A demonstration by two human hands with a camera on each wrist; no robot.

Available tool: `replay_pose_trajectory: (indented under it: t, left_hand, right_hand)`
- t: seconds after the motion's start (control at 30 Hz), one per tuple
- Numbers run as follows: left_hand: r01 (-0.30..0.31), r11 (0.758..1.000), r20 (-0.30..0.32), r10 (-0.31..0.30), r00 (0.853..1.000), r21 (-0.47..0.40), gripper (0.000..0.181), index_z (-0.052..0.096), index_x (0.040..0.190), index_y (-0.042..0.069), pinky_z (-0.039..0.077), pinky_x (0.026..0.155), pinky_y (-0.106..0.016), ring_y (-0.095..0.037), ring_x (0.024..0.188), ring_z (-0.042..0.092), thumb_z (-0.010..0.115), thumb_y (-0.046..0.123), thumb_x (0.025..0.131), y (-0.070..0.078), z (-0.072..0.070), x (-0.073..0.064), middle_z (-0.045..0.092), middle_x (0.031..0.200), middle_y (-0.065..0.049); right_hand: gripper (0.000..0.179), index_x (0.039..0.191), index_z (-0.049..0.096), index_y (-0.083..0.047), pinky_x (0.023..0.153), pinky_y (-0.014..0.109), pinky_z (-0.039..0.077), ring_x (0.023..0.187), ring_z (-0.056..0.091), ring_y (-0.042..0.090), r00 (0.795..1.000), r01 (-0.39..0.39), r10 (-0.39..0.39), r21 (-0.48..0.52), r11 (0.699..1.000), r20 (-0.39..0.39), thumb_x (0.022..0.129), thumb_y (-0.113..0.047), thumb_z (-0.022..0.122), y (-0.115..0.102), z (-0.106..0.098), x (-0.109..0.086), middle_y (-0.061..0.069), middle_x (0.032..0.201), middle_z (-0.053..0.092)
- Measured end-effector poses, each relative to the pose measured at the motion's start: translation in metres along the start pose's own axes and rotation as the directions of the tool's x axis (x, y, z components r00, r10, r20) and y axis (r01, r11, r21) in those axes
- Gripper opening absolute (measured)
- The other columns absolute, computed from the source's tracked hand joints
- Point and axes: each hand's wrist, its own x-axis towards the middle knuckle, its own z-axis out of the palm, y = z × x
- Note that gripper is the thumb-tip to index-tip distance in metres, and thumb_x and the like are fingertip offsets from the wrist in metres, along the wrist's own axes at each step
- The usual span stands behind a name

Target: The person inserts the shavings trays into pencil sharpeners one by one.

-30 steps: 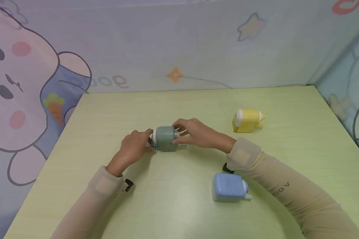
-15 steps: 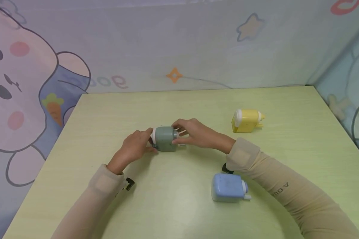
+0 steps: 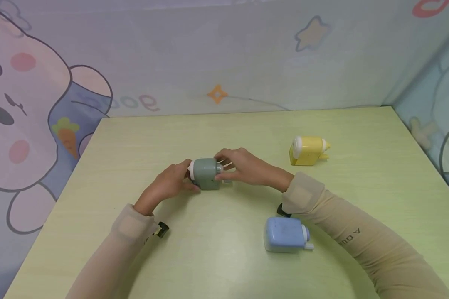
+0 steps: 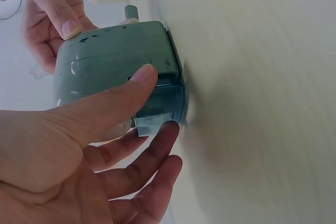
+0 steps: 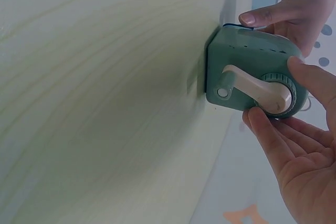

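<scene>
A green crank pencil sharpener [image 3: 205, 173] stands on the table between both hands. My left hand [image 3: 168, 182] is at its white-edged end. In the left wrist view, the left thumb lies along the green side while fingertips touch the translucent blue shavings drawer [image 4: 160, 109], which sits at the sharpener's base. My right hand [image 3: 247, 167] grips the opposite end, thumb on one side and fingers on the other. The right wrist view shows the white crank [image 5: 257, 88] with its green knob between that thumb and fingers.
A yellow pencil sharpener [image 3: 308, 151] stands at the back right of the table [image 3: 209, 257]. Nearer the front, a blue pencil sharpener [image 3: 285, 234] stands beside the right forearm. A printed cloth wall [image 3: 254, 62] rises behind the table.
The shavings drawer, which stuck out at the sharpener's left end, has slid rightward into the body. My left hand has shifted slightly right with it; the right hand keeps its hold.
</scene>
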Motion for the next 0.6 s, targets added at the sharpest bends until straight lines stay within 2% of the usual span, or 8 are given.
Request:
replay_pose_trajectory:
  t: [0.27, 0.6]
  left_hand:
    - [0.028, 0.996, 0.029, -0.026, 0.999, -0.086, 0.060, 0.047, 0.130, -0.004, 0.048, 0.090, -0.048, -0.031, 0.107, 0.064, 0.082, 0.015, 0.084, -0.0025, -0.0009, 0.0034, 0.067, 0.116, -0.019]
    - [0.014, 0.991, 0.026, -0.010, 1.000, -0.136, 0.061, 0.048, 0.131, -0.006, 0.049, 0.092, -0.046, -0.033, 0.109, 0.063, 0.082, 0.011, 0.084, -0.0045, 0.0014, 0.0056, 0.063, 0.121, -0.021]
  right_hand:
    - [0.049, 0.129, 0.053, 0.007, 0.093, 0.037, 0.052, 0.113, 0.064, 0.030, 1.000, 0.005, -0.005, 0.001, 1.000, -0.001, 0.091, -0.017, 0.075, -0.0015, -0.0003, 0.0001, 0.018, 0.126, 0.062]
    - [0.049, 0.129, 0.054, 0.006, 0.093, 0.038, 0.052, 0.111, 0.065, 0.030, 1.000, 0.007, -0.007, -0.010, 1.000, -0.004, 0.092, -0.018, 0.075, -0.0003, 0.0005, 0.0000, 0.017, 0.125, 0.063]
